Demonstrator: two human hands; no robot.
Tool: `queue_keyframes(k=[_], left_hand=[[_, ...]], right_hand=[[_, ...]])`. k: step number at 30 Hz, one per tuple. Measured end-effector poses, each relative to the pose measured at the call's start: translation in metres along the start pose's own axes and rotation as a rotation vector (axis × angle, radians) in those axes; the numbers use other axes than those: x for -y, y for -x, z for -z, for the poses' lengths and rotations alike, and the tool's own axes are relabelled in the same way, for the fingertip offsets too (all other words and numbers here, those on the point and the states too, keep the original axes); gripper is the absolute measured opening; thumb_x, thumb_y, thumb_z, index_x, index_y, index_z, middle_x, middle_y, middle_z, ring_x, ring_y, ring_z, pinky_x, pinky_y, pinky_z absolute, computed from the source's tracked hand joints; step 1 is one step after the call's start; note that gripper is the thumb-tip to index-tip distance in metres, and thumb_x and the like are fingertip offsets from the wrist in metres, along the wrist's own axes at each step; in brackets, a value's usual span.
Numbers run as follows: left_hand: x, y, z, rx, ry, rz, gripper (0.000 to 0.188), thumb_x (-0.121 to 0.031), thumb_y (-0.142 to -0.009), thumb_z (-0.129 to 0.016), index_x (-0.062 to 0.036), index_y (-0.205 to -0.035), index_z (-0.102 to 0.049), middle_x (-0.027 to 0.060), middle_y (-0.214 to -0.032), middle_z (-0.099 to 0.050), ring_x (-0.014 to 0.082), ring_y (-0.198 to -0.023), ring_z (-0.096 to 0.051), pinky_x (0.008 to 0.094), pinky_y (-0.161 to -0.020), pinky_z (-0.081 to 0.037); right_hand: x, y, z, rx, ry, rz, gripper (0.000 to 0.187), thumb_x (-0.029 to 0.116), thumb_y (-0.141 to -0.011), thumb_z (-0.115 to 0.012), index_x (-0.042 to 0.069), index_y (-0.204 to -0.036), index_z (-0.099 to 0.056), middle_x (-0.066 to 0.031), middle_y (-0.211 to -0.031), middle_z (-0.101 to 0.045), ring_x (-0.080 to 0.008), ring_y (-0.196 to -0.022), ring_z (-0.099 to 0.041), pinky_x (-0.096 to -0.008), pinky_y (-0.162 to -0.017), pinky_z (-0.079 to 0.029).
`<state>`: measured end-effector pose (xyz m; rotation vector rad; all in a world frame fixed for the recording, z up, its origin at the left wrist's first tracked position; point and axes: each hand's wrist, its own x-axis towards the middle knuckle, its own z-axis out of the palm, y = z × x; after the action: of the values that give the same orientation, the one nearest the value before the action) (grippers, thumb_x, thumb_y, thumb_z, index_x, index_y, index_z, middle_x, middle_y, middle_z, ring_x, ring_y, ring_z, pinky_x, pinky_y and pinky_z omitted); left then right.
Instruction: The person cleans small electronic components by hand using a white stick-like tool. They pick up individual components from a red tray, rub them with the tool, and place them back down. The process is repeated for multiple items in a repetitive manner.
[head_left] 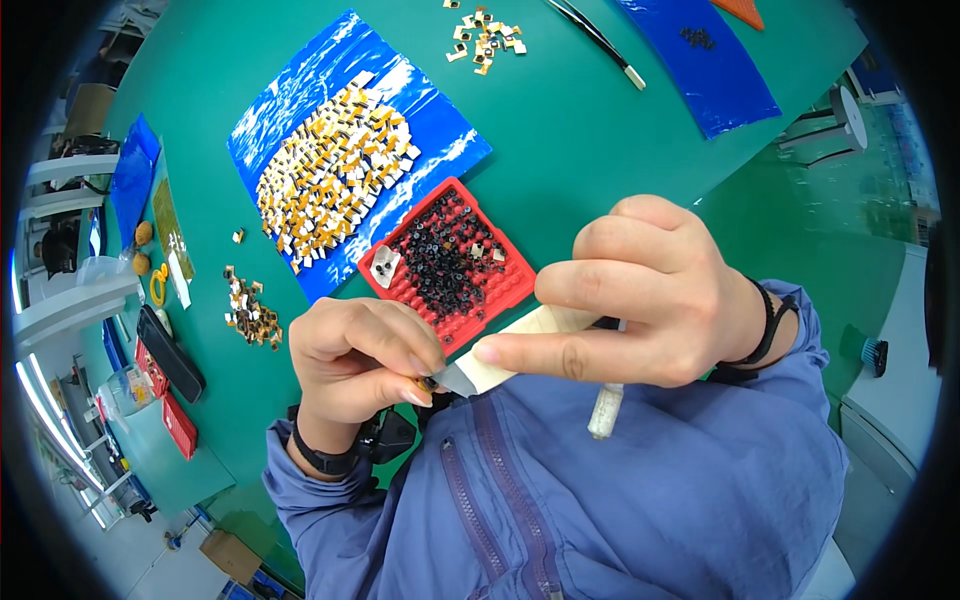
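Pinched between the thumb and forefinger of my left hand is a tiny dark and gold part, mostly covered by the fingertips. My right hand grips a knife wrapped in cream tape, its forefinger stretched along the tape. The bare metal blade touches or nearly touches the small part. Below the right hand sticks out a whitish rod end; whether it belongs to the knife is hidden. Just beyond both hands lies a red ribbed tray with many small black pieces in it.
A blue sheet bears a large pile of gold and white parts. Smaller part piles lie at the left and far side. Tweezers and another blue sheet are at the far right; a black phone-like object lies left.
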<state>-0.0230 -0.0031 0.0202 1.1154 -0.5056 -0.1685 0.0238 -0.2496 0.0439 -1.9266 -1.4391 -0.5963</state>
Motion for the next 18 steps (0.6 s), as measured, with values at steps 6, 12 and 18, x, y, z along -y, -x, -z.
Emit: queue_keyframes(k=[6,12,18], left_hand=[[-0.0009,-0.0005,-0.0014,-0.028,0.046,-0.015,0.018,0.000,-0.073,-0.076,0.0055,-0.080,-0.060,0.0207,-0.073,-0.064,0.0255,-0.062,-0.064,0.0330,-0.053,-0.052],[-0.0024,-0.0026,0.0002,0.014,0.013,-0.036,0.018,-0.001,-0.073,-0.075,0.0055,-0.084,-0.061,0.0221,-0.076,-0.065,0.0271,-0.064,-0.065,0.0341,-0.055,-0.053],[-0.0020,-0.0038,0.0015,0.019,-0.155,-0.152,0.019,-0.002,-0.072,-0.076,0.0029,-0.083,-0.062,0.0186,-0.076,-0.066,0.0287,-0.071,-0.066,0.0353,-0.061,-0.053]], right_hand=[[-0.0023,0.0044,-0.0035,-0.053,0.021,-0.005,0.040,0.021,-0.060,-0.069,0.024,-0.100,-0.073,0.0031,-0.078,-0.052,-0.0117,-0.058,-0.042,-0.0236,-0.049,-0.033],[-0.0049,0.0072,-0.0005,-0.024,0.012,-0.051,0.036,0.019,-0.063,-0.070,0.022,-0.098,-0.074,0.0027,-0.075,-0.051,-0.0129,-0.058,-0.043,-0.0244,-0.049,-0.035],[-0.0050,0.0085,0.0022,0.085,0.029,-0.093,0.029,0.014,-0.073,-0.066,0.020,-0.101,-0.069,0.0030,-0.074,-0.051,-0.0116,-0.064,-0.052,-0.0240,-0.051,-0.038]])
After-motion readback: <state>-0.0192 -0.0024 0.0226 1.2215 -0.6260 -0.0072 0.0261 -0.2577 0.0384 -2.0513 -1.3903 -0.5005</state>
